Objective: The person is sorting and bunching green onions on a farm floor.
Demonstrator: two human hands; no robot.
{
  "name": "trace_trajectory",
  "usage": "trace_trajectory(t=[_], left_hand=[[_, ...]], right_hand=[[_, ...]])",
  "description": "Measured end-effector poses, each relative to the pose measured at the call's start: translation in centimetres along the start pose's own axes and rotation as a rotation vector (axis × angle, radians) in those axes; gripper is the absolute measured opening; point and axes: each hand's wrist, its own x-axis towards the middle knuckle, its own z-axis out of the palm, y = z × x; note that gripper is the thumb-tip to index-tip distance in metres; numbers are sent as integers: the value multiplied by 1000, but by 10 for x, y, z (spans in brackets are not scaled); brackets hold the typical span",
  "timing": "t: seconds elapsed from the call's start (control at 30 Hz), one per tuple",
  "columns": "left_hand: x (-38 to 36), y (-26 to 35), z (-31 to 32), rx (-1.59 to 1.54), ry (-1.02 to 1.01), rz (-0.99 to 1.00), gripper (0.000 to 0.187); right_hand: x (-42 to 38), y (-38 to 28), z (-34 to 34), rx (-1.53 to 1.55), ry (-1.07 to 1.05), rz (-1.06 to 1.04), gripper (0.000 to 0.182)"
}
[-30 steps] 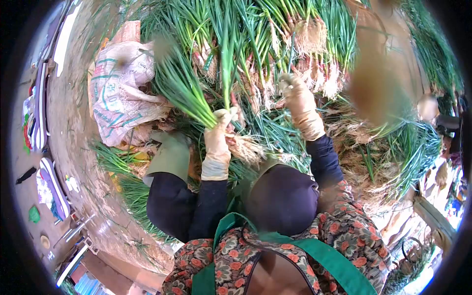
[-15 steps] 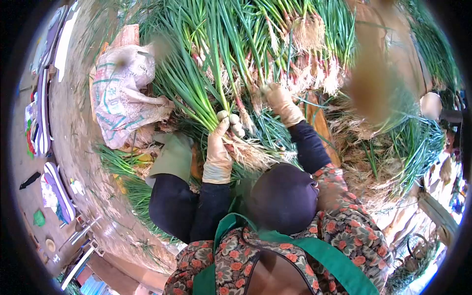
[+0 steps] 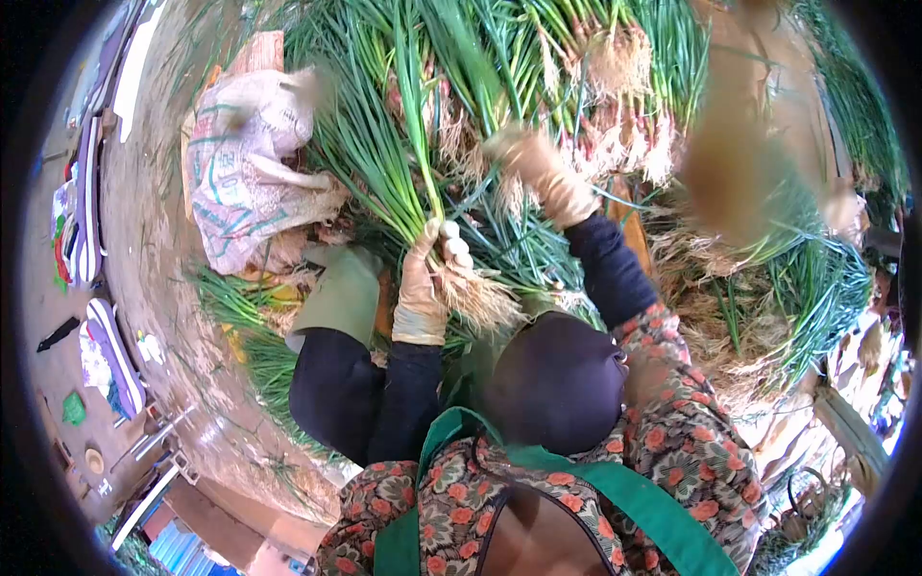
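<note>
- Your left hand, in a pale glove, holds a bunch of green onions near the root end; its fingers are closed around the stems.
- The bunch slants, long green leaves pointing up and away from you to the left, pale stringy roots hanging out beside your palm, toward your right.
- Your right hand, gloved too, is farther forward, at the near edge of the onion pile. It is blurred, so how far its fingers are open, and whether they grip anything, you cannot tell.
- That pile spreads across the ground ahead of you, leaves mostly pointing away, reddish stems and tangled roots toward you.
- To your left, beyond your olive boot, a crumpled white woven sack with green printing lies beside the onions.
- To your right is another heap, a mix of matted tan roots and green leaves.
- An orange-brown strip shows between your right forearm and that heap.
- Closest to you are your dark-covered knees, floral top and green strap.
</note>
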Motion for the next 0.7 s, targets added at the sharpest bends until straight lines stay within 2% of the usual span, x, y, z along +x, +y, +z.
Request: trace_trajectory(t=[0.03, 0.1, 0.17, 0.2, 0.23, 0.27, 0.3, 0.33, 0.37, 0.4, 0.43, 0.47, 0.5, 0.53, 0.57, 0.63, 0.67, 0.7], left_hand=[[2, 3, -8, 29, -19, 42, 24], [2, 4, -10, 20, -117, 4, 20], [10, 1, -17, -65, -146, 23, 19], [15, -4, -11, -110, -164, 34, 18], [18, -11, -6, -23, -3, 126, 18], [16, -21, 17, 68, 161, 218, 17], [15, -28, 29, 165, 329, 306, 17], [17, -28, 16, 198, 259, 292, 19], [17, -24, 2, 360, 50, 214, 17], [16, -25, 1, 227, -1, 178, 16], [13, -27, 1, 90, -46, 143, 15], [8, -28, 10, 16, -96, 90, 13], [12, -26, -14, -83, -180, 8, 19], [14, -23, -24, -54, -167, 25, 18], [14, -22, -17, -73, -178, 6, 18], [16, -23, -10, -34, -152, 21, 15], [20, -24, -10, 25, -119, 55, 15], [23, -25, -8, 84, -87, 90, 17]], right_hand=[[9, 0, -31, 61, -115, 573, 17], [1, 9, -62, -573, 5, 282, 16], [4, -5, -69, -288, 130, 258, 21], [-1, -9, -60, -351, 185, 114, 24], [-10, -18, -44, -67, 42, 290, 29], [-19, -24, -27, 217, -205, 414, 27], [-20, -30, -10, 735, -429, 499, 26], [-10, -63, -17, 880, -638, 829, 28], [-34, -32, 30, 1198, -617, 611, 31], [-32, -61, 16, 1396, -465, 846, 29], [-42, -47, 46, 1344, -390, 779, 25], [-36, -58, 37, 1182, -399, 834, 25], [-30, -70, 24, 1016, -403, 883, 24], [-39, -46, 39, 1406, -456, 981, 27], [-36, -46, 26, 1594, -495, 1101, 30], [-32, -57, 7, 1969, -630, 1103, 36], [-35, -68, 4, 1699, -542, 996, 40], [-37, -69, 0, 1489, -506, 743, 38]])
